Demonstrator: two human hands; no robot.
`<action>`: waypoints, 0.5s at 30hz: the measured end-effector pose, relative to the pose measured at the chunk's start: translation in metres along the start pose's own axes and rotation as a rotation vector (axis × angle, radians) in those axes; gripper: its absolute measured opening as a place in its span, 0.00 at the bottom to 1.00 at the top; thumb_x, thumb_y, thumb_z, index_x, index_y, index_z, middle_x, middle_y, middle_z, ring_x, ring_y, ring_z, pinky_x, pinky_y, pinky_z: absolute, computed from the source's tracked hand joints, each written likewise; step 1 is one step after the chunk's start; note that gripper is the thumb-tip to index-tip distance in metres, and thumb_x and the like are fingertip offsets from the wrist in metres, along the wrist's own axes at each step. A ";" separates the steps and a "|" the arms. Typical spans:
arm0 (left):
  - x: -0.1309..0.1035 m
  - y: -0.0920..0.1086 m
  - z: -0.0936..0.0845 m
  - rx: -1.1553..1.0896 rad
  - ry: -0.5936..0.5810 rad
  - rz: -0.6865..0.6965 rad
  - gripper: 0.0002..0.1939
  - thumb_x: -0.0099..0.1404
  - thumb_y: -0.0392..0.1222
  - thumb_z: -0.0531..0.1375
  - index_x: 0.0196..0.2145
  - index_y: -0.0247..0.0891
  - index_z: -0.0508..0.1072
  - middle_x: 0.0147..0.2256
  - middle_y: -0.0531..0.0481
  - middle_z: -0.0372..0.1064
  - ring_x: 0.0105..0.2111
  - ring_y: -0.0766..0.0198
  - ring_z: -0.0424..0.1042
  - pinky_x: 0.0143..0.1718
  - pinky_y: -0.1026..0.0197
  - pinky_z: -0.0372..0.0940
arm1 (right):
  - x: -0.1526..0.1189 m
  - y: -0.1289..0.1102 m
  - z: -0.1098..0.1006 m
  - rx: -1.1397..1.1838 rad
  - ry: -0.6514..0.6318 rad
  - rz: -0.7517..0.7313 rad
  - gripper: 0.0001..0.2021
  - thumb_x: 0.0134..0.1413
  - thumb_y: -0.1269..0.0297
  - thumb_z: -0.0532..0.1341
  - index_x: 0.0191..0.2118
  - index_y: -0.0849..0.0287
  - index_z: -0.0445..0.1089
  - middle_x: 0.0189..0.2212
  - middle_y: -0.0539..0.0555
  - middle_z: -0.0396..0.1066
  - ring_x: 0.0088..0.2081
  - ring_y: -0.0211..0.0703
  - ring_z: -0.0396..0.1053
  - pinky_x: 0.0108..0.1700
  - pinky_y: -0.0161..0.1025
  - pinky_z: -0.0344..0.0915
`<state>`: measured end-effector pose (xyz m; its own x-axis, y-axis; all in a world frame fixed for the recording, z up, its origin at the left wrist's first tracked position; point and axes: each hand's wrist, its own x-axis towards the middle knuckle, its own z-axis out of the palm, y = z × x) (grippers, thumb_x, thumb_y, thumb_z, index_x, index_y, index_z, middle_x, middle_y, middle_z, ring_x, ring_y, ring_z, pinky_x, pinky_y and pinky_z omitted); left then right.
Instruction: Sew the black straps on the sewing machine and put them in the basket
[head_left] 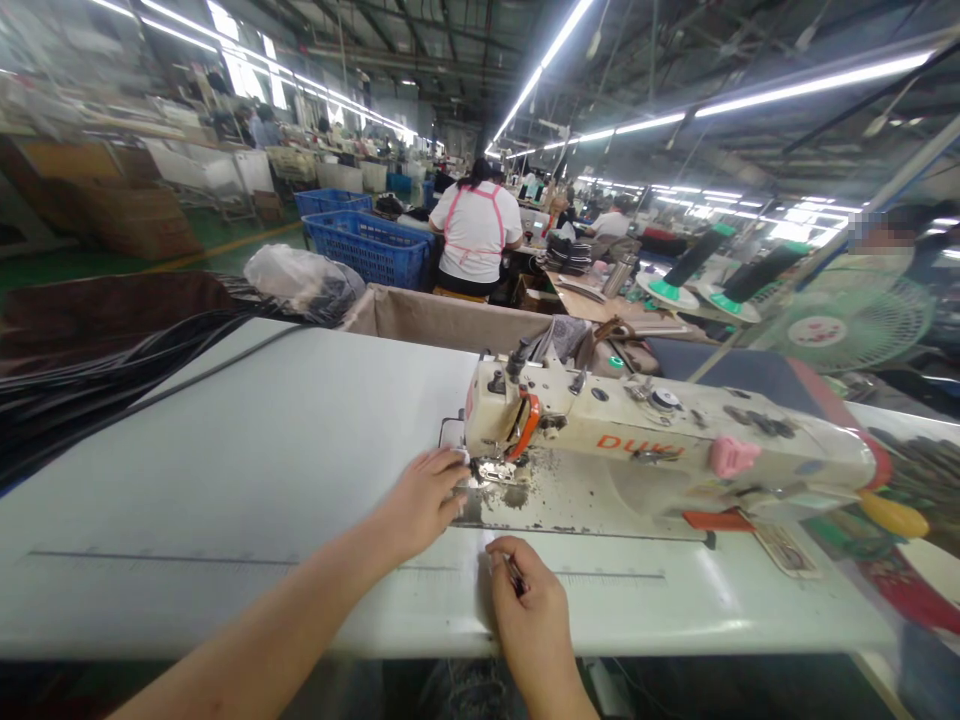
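My left hand lies at the left end of the sewing machine, its fingers stretched out beside the presser foot. A small pale patch shows at its fingertips; I cannot make out what it is. Nearer the table's front edge, my right hand is closed, the fingers curled round a small dark metal tool. Most of that tool is hidden in the palm, so its kind does not show. Grey lint is scattered on the bed around the needle area.
A white worktable with a printed ruler line carries the machine. Black strips are heaped at the left. Behind stand a fabric-lined bin, blue crates and a seated person. Thread cones and a fan are at right.
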<state>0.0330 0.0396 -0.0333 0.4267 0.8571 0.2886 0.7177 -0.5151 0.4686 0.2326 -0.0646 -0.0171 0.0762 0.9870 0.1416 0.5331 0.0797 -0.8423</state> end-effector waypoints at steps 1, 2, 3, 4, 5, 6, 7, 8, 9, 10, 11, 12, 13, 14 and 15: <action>0.006 -0.007 -0.001 -0.026 0.022 0.008 0.19 0.69 0.37 0.58 0.57 0.41 0.76 0.62 0.42 0.70 0.66 0.50 0.64 0.69 0.43 0.61 | 0.000 0.000 0.000 -0.008 -0.003 -0.003 0.11 0.62 0.60 0.57 0.36 0.54 0.76 0.25 0.47 0.73 0.26 0.41 0.67 0.31 0.35 0.62; 0.014 -0.013 -0.002 -0.049 0.035 0.015 0.20 0.69 0.36 0.57 0.56 0.40 0.76 0.62 0.42 0.70 0.65 0.51 0.66 0.68 0.45 0.62 | -0.001 0.000 0.000 -0.019 -0.010 -0.007 0.11 0.62 0.60 0.57 0.36 0.54 0.76 0.24 0.47 0.73 0.25 0.41 0.67 0.30 0.35 0.62; 0.022 -0.019 -0.003 -0.067 0.038 0.023 0.20 0.68 0.34 0.56 0.56 0.40 0.76 0.62 0.42 0.69 0.64 0.53 0.67 0.68 0.46 0.63 | -0.001 0.001 0.000 -0.031 -0.015 -0.009 0.11 0.63 0.60 0.57 0.36 0.54 0.76 0.24 0.47 0.72 0.25 0.40 0.67 0.30 0.34 0.62; 0.030 -0.023 -0.003 -0.079 0.032 0.034 0.21 0.69 0.34 0.55 0.57 0.40 0.76 0.63 0.42 0.69 0.64 0.54 0.67 0.68 0.48 0.63 | -0.001 0.001 0.001 -0.043 -0.015 -0.012 0.11 0.63 0.59 0.56 0.37 0.54 0.76 0.24 0.47 0.72 0.25 0.40 0.67 0.30 0.34 0.62; 0.038 -0.027 -0.003 -0.087 0.023 0.048 0.21 0.69 0.33 0.55 0.56 0.40 0.76 0.63 0.43 0.69 0.63 0.55 0.68 0.67 0.49 0.63 | -0.001 0.003 0.001 -0.053 -0.007 -0.016 0.12 0.64 0.59 0.56 0.37 0.54 0.76 0.24 0.47 0.72 0.25 0.40 0.67 0.30 0.34 0.61; 0.045 -0.029 -0.003 -0.091 0.011 0.066 0.20 0.69 0.34 0.55 0.55 0.41 0.77 0.63 0.44 0.69 0.62 0.56 0.68 0.67 0.50 0.63 | -0.001 0.004 0.002 -0.061 0.001 -0.021 0.12 0.64 0.59 0.56 0.37 0.54 0.76 0.24 0.47 0.72 0.25 0.40 0.67 0.30 0.34 0.61; 0.052 -0.031 -0.003 -0.093 -0.002 0.084 0.18 0.70 0.34 0.55 0.53 0.42 0.78 0.62 0.46 0.70 0.62 0.56 0.69 0.67 0.51 0.63 | -0.002 0.005 0.003 -0.066 0.011 -0.029 0.12 0.64 0.58 0.55 0.37 0.54 0.76 0.23 0.47 0.72 0.24 0.40 0.67 0.30 0.34 0.61; 0.059 -0.032 -0.003 -0.094 -0.011 0.098 0.17 0.70 0.35 0.55 0.52 0.43 0.79 0.61 0.47 0.72 0.62 0.56 0.69 0.67 0.51 0.63 | -0.002 0.006 0.003 -0.069 0.022 -0.037 0.13 0.64 0.58 0.55 0.37 0.54 0.76 0.23 0.47 0.72 0.24 0.40 0.66 0.30 0.34 0.61; 0.065 -0.032 -0.002 -0.095 -0.020 0.112 0.16 0.71 0.36 0.55 0.51 0.43 0.79 0.61 0.48 0.72 0.62 0.55 0.69 0.67 0.51 0.63 | -0.002 0.007 0.004 -0.070 0.034 -0.043 0.13 0.65 0.58 0.55 0.37 0.54 0.76 0.22 0.47 0.71 0.24 0.40 0.66 0.29 0.35 0.61; 0.069 -0.031 -0.003 -0.097 -0.028 0.124 0.16 0.72 0.38 0.55 0.51 0.44 0.80 0.61 0.48 0.73 0.63 0.55 0.68 0.68 0.52 0.62 | -0.003 0.008 0.004 -0.070 0.038 -0.047 0.13 0.65 0.58 0.55 0.37 0.54 0.76 0.22 0.47 0.71 0.24 0.40 0.66 0.30 0.35 0.61; 0.073 -0.030 -0.003 -0.100 -0.034 0.137 0.17 0.73 0.39 0.54 0.53 0.44 0.79 0.61 0.49 0.72 0.63 0.55 0.68 0.68 0.52 0.62 | -0.003 0.009 0.005 -0.071 0.037 -0.049 0.13 0.65 0.58 0.55 0.37 0.54 0.76 0.22 0.47 0.71 0.24 0.40 0.66 0.30 0.35 0.61; 0.077 -0.030 -0.004 -0.102 -0.039 0.149 0.18 0.74 0.40 0.54 0.54 0.45 0.78 0.62 0.49 0.72 0.64 0.56 0.67 0.69 0.52 0.60 | -0.004 0.009 0.005 -0.071 0.035 -0.049 0.13 0.66 0.58 0.55 0.37 0.54 0.76 0.23 0.48 0.71 0.24 0.40 0.66 0.30 0.35 0.61; 0.079 -0.029 -0.005 -0.103 -0.043 0.160 0.19 0.74 0.41 0.53 0.57 0.44 0.77 0.62 0.49 0.71 0.64 0.56 0.67 0.69 0.52 0.59 | -0.004 0.010 0.005 -0.072 0.032 -0.048 0.13 0.66 0.57 0.55 0.37 0.55 0.75 0.23 0.48 0.71 0.25 0.40 0.67 0.30 0.34 0.61; 0.080 -0.028 -0.006 -0.105 -0.047 0.172 0.19 0.75 0.42 0.53 0.58 0.44 0.76 0.63 0.48 0.70 0.65 0.56 0.66 0.70 0.52 0.58 | -0.004 0.010 0.005 -0.074 0.027 -0.048 0.14 0.66 0.57 0.55 0.37 0.55 0.75 0.23 0.48 0.71 0.25 0.40 0.67 0.30 0.34 0.61; 0.081 -0.028 -0.008 -0.102 -0.050 0.183 0.20 0.75 0.43 0.53 0.60 0.44 0.75 0.64 0.48 0.69 0.65 0.55 0.66 0.70 0.52 0.57 | -0.005 0.010 0.005 -0.077 0.025 -0.048 0.14 0.66 0.57 0.55 0.37 0.55 0.75 0.23 0.48 0.71 0.25 0.40 0.67 0.30 0.34 0.61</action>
<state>0.0435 0.1234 -0.0160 0.5732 0.7474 0.3358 0.5674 -0.6577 0.4954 0.2334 -0.0677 -0.0286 0.0695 0.9784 0.1945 0.6000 0.1147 -0.7917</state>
